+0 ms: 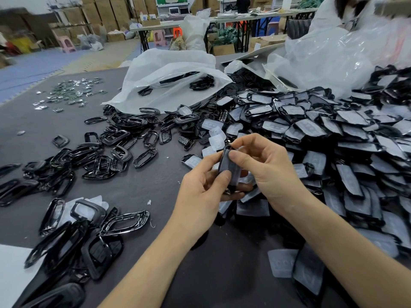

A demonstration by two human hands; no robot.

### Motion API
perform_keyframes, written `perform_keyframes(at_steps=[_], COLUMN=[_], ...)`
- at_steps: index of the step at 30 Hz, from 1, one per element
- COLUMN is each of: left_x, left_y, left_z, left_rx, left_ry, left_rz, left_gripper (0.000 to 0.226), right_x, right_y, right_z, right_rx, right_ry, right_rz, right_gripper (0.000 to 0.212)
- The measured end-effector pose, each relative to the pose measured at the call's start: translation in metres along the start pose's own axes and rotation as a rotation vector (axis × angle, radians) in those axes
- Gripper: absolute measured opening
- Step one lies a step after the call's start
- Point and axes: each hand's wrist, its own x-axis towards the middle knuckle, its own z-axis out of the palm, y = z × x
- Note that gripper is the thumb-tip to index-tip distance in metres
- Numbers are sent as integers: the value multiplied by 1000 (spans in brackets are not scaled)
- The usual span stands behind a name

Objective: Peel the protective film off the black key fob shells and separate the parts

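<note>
Peel starting, I think: left hand grips shell, right hand pinches its 12 o'clock end; next, lift film edge.

Flat, even overhead light fills the workshop and casts only faint, soft shadows on the dark table. Glare whitens the clear plastic bags and glints along the glossy black frames, while the black key fob shell at centre is sharp. The wide-angle lens bows the picture's edges, and the far room and the top right corner are blurred.
</note>
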Motion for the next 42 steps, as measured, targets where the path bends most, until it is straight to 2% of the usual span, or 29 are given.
perform_keyframes(at_steps=[11,15,18,30,37,42], left_x=[-2,0,1,3,6,6], left_y=[0,-4,-3,-4,-4,-5], left_z=[0,-2,-4,-7,-10,-10], left_rx=[85,213,169,157,175,218], left_ry=[99,229,261,310,346,346], left_rz=[37,112,140,97,71,91], left_gripper=[27,19,6,14,17,20], right_x=[0,0,2,2,4,5], right_y=[1,3,5,4,6,10], right_z=[-1,0,-1,-3,-6,-7], right_rx=[-60,-99,-94,-113,-192,-241], right_ry=[-94,-41,20,26,-12,2], right_rz=[-17,-49,-33,-60,-69,-79], right_gripper=[14,13,11,10,14,9])
